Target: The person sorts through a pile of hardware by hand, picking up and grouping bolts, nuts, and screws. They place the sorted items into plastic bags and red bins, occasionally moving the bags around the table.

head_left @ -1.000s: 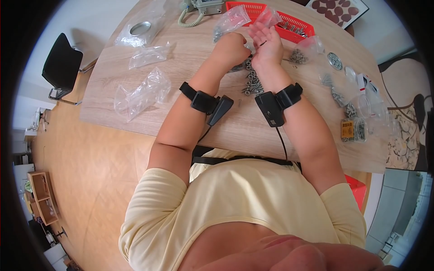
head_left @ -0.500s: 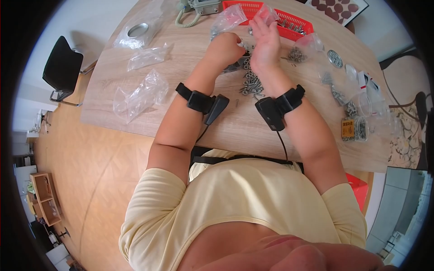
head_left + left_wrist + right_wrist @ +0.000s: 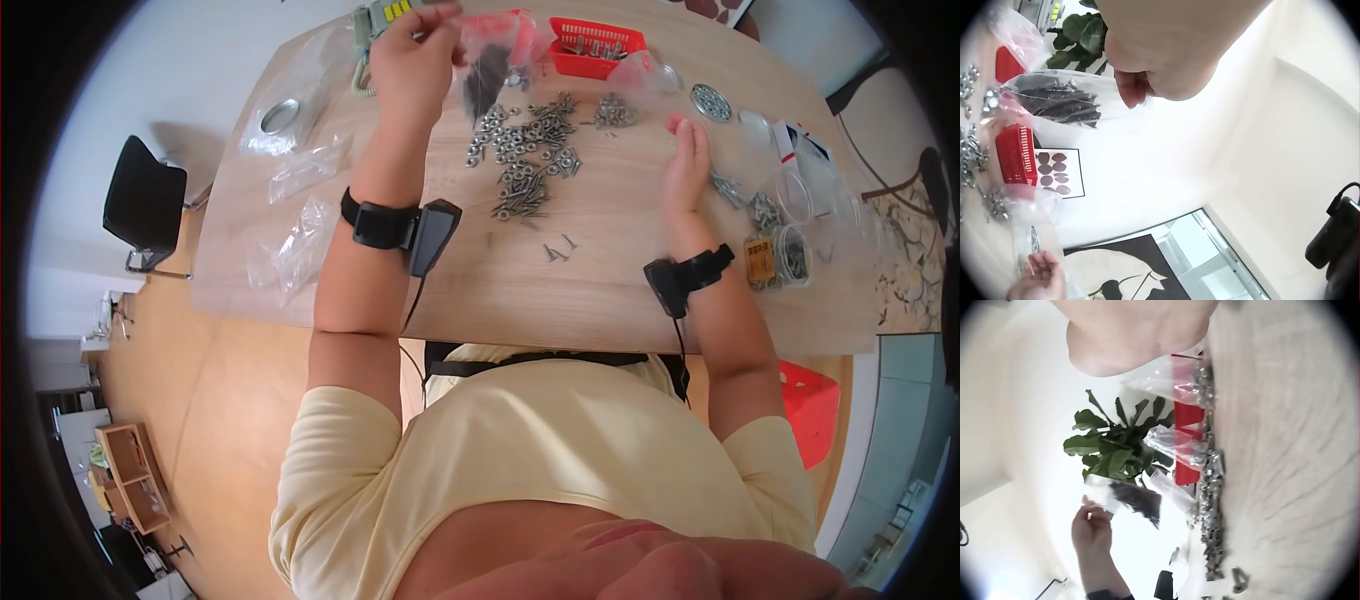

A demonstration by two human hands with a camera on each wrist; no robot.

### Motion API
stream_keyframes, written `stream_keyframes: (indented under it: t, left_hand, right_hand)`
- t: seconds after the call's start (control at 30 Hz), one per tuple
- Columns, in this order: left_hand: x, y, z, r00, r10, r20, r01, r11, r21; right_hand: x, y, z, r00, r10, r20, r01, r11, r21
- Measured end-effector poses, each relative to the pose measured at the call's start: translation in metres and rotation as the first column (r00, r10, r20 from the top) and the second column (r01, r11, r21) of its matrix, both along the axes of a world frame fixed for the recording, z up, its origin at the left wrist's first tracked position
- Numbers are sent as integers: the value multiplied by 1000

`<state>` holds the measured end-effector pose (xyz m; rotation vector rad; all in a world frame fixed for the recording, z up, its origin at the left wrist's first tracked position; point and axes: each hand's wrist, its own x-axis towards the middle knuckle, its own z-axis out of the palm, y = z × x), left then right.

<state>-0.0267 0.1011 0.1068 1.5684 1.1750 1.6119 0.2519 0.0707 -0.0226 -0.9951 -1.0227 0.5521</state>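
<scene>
My left hand [image 3: 412,68] is raised over the far left of the table and pinches the top of a clear plastic bag [image 3: 1060,97]. Dark, slender pieces fill the bag's lower part, which hangs down in the right wrist view. To the right, my right hand [image 3: 686,168] is held above the tabletop with its fingers loosely extended and nothing in them. Between the two hands lies a spread pile of metal nuts and bolts [image 3: 530,150]. A few loose screws [image 3: 556,248] lie nearer the front edge.
A red basket [image 3: 580,70] of metal hardware stands at the back. Empty clear bags [image 3: 300,245] and a round lid [image 3: 280,117] lie at left. Small bags, a tin of hardware [image 3: 711,102] and a jar [image 3: 791,254] are at right. A telephone [image 3: 385,20] sits back left.
My left hand has risen away from the pile, up and left, with the bag of dark pieces. My right hand has moved right, away from the pile, exposing the nuts and bolts.
</scene>
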Motion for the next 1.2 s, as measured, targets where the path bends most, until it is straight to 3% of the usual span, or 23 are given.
stream_keyframes:
  t: [0.07,0.17,0.23,0.4,0.47,0.6,0.67,0.7,0.73,0.77,0.8,0.83,0.9,0.93,1.0,1.03,1.1,1.13,1.2]
  left_hand:
    - [25,6,20,942,-124,311,123,992,22]
    - [52,40,13,950,-136,280,141,990,1]
    - [69,70,-5,949,-119,291,136,990,-38]
    - [110,67,-17,958,-106,268,124,991,-48]
    - [125,70,-26,903,-110,416,153,986,-72]
    - [140,77,-49,859,-180,479,234,971,-55]
    - [137,75,-53,876,-243,416,375,887,-270]
    - [132,75,-52,878,-240,413,370,888,-272]
    - [122,76,-49,982,-184,44,189,945,-268]
    - [111,77,-44,940,-84,-330,20,981,-194]
    - [98,75,-40,801,196,-565,-138,980,145]
    - [85,73,-35,573,499,-650,-182,851,493]
    - [53,74,-19,390,525,-757,-268,851,452]
    - [35,80,-20,386,524,-759,-269,851,451]
    - [-4,104,-32,-16,322,-947,-387,871,303]
    - [-23,110,-36,-19,319,-947,-392,869,301]
    - [-45,110,-37,-65,34,-997,-349,936,55]
    - [-53,110,-40,-65,32,-997,-354,934,53]
    - [-58,90,-32,121,86,-989,-382,924,33]
  right_hand:
    - [6,4,-17,997,-48,57,49,999,-20]
    - [6,7,-24,997,-67,34,69,996,-53]
    - [4,6,-19,935,-131,331,110,991,80]
    - [0,1,-5,908,-162,386,95,978,187]
    - [-1,1,-3,900,-169,401,94,975,199]
    - [0,3,-4,896,-142,421,50,974,220]
    - [-1,4,-4,899,-124,421,36,977,210]
    - [-1,3,-4,890,-126,439,36,977,209]
    - [-1,3,-3,880,-130,457,36,978,207]
    - [-1,3,-3,883,-129,452,37,978,206]
    - [-2,3,-2,879,-135,458,32,974,224]
    - [-2,2,-1,874,-141,464,29,970,241]
    - [-3,2,-3,875,-139,463,31,972,234]
    - [-4,3,-3,875,-135,466,28,973,230]
    - [-5,2,-2,874,-132,467,26,974,225]
    - [-5,2,-2,871,-133,472,29,975,220]
    - [-5,2,-2,868,-127,480,23,976,217]
    - [-5,2,-3,863,-127,489,21,976,216]
    - [-4,1,-1,865,-113,490,8,977,212]
